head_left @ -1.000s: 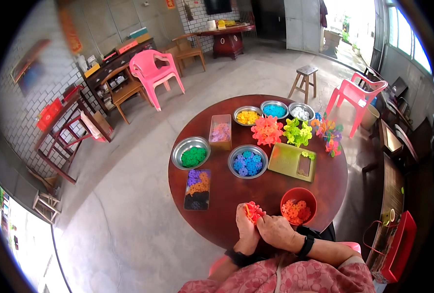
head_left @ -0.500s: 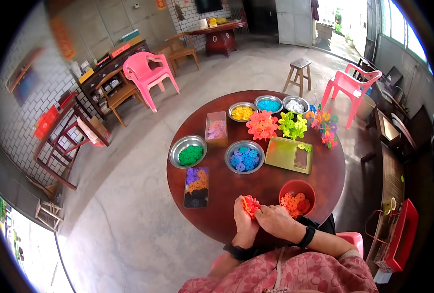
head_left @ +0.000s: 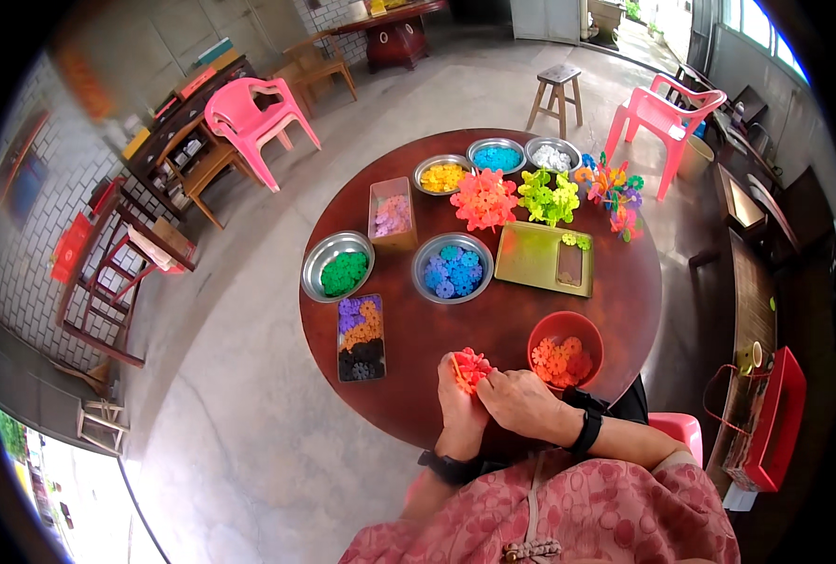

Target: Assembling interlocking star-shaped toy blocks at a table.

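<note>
Over the near part of the round table [head_left: 409, 343]: a red cluster [head_left: 472, 367] of small petalled pieces, raised between two bare hands.
Left hand [head_left: 461, 410]: upright, its fingers curled and clamped on the red cluster from the left and below; dark band at the wrist.
Right hand [head_left: 528, 406]: fingers bent and drawn together, their tips at the right side of the same cluster; whether they pinch a single piece cannot be told, the knuckles hiding it.
Red bowl [head_left: 596, 352]: just beyond the right hand, holding orange-red pieces [head_left: 561, 361].
Olive tray [head_left: 528, 254]: beyond the red bowl, with a few light green pieces [head_left: 576, 241] at its right.
Middle metal bowl [head_left: 419, 285]: left of the tray, filled with blue and violet pieces [head_left: 453, 272].
Left metal bowl [head_left: 311, 261]: near the table's left edge, green pieces [head_left: 345, 273] inside.
Clear box [head_left: 384, 343]: nearer than the left metal bowl; purple, orange and black pieces in successive bands.
Finished-looking forms: coral ball [head_left: 484, 199], yellow-green cluster [head_left: 550, 197] and multicoloured cluster [head_left: 615, 193], ranged left to right beyond the tray.
</note>
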Motion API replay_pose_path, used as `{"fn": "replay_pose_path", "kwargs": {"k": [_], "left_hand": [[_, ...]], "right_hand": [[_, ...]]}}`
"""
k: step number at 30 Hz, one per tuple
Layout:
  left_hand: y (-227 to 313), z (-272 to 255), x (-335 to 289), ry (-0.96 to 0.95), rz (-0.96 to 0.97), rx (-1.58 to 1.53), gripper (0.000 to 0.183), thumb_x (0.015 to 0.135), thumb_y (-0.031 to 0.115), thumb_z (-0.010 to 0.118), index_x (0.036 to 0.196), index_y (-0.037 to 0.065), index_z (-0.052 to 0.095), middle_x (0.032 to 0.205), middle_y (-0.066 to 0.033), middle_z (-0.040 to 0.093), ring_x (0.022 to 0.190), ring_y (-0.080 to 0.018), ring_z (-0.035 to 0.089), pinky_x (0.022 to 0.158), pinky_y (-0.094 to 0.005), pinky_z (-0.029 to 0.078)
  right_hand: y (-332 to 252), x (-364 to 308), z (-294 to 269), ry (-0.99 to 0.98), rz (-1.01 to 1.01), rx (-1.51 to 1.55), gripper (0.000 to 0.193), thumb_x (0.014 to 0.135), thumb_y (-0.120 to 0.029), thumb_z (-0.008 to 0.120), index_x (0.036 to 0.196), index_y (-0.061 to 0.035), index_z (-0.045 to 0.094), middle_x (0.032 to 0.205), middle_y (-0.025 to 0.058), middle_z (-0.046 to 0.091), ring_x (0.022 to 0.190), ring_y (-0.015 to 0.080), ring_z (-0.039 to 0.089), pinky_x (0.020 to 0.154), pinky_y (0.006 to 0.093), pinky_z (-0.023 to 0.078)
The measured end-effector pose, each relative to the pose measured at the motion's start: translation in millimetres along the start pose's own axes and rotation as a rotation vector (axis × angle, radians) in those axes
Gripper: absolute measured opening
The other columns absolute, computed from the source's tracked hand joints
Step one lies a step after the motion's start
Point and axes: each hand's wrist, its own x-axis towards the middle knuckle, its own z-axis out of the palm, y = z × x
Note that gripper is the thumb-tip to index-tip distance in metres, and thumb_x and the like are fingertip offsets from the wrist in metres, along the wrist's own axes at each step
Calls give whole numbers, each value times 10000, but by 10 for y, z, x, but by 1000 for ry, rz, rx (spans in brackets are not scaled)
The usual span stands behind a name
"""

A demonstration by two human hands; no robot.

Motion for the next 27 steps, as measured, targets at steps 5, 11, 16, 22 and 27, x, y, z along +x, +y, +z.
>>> {"fn": "replay_pose_path", "kwargs": {"k": [5, 11, 16, 22, 27], "left_hand": [[174, 80, -22, -86, -79, -50, 320, 933, 381, 441, 921, 77, 542, 853, -61, 602, 834, -187, 581, 784, -337, 470], [51, 264, -162, -353, 172, 342, 406, 935, 298, 481, 1240, 39, 411, 1055, -103, 534, 972, -216, 556, 881, -347, 447], [-24, 281, -205, -422, 63, 310, 411, 948, 287, 492, 1262, 46, 381, 1071, -109, 537, 930, -186, 576, 847, -313, 479], [20, 128, -88, -400, 63, 249, 408, 948, 319, 484, 1239, 43, 404, 1030, -113, 567, 864, -187, 598, 766, -352, 516], [-7, 98, -19, -347, 39, 239, 425, 949, 388, 441, 1205, 49, 458, 1026, -133, 590, 862, -224, 597, 766, -389, 505]], "right_hand": [[88, 87, -27, 62, -20, 105, 76, 785, -120, 508, 782, -44, 509, 702, 109, 572, 609, 263, 608, 519, 376, 486], [250, -53, -221, 103, 102, 236, 144, 827, -178, 579, 779, -53, 526, 682, 100, 573, 579, 270, 592, 480, 385, 468], [361, -232, -519, 68, 46, 312, 217, 845, -245, 595, 784, -57, 506, 693, 90, 566, 618, 273, 595, 503, 389, 469], [714, -560, -688, 35, 104, 346, 201, 801, -210, 643, 797, -57, 513, 692, 94, 558, 653, 276, 591, 549, 385, 465], [876, -847, -807, -87, 138, 580, 126, 792, -138, 638, 816, -53, 548, 710, 105, 595, 679, 292, 609, 586, 387, 478]]}}
